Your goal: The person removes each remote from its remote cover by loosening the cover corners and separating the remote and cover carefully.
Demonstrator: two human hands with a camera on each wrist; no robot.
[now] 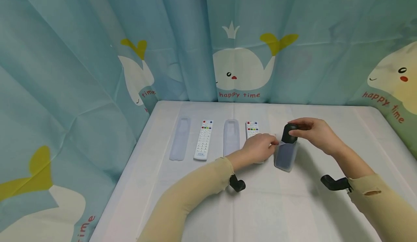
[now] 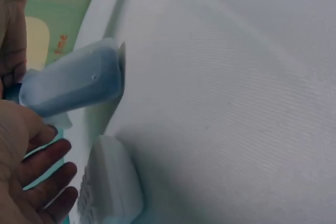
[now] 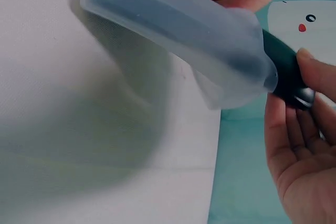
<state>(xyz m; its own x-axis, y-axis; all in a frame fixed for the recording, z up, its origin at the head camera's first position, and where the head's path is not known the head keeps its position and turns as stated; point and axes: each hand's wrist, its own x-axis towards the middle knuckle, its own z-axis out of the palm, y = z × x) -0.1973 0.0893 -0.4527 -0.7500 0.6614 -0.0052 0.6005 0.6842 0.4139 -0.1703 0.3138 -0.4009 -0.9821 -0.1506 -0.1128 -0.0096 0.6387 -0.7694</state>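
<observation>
A black remote control (image 1: 288, 134) stands tilted, mostly inside a translucent remote cover (image 1: 285, 157), its rounded end sticking out at the top. My right hand (image 1: 315, 133) pinches that bare end between thumb and fingers. At the cover's open edge, my left hand (image 1: 258, 147) pinches the rim with thumb and forefinger, its other fingers loosely spread in the left wrist view. The cover's lower end touches the table or nearly so. Beneath the left hand lies a white remote (image 1: 252, 126), partly hidden by it.
Left of the hands, another white remote (image 1: 203, 140) lies between two flat translucent covers, one at far left (image 1: 180, 139) and one nearer (image 1: 231, 137). All lie on the white-covered table (image 1: 260, 213). Behind it hangs a blue curtain (image 1: 182, 24) with whale prints.
</observation>
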